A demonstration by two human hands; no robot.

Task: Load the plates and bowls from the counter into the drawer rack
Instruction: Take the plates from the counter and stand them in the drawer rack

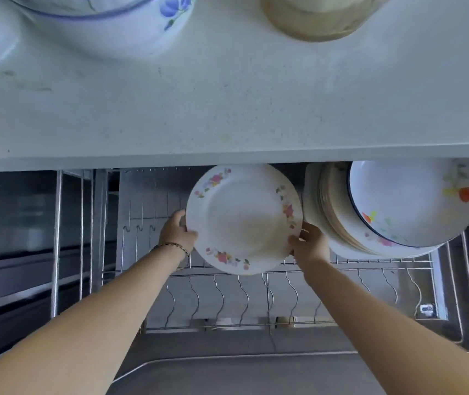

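Fingers of the left hand (177,232) curled round the left rim of the flowered plate (243,218), and the right hand (310,243) pinched its right rim. The plate stood tilted, face toward the person, over the drawer rack (370,269), just left of the stacked plates (339,223). Empty wire slots (222,295) waited right under it.

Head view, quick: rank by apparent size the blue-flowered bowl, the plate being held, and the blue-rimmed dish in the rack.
1. Blue-flowered bowl: widest, but cropped and nearer the camera, so unsure.
2-3. Held plate and blue-rimmed dish: look alike; the dish is partly hidden by the counter.
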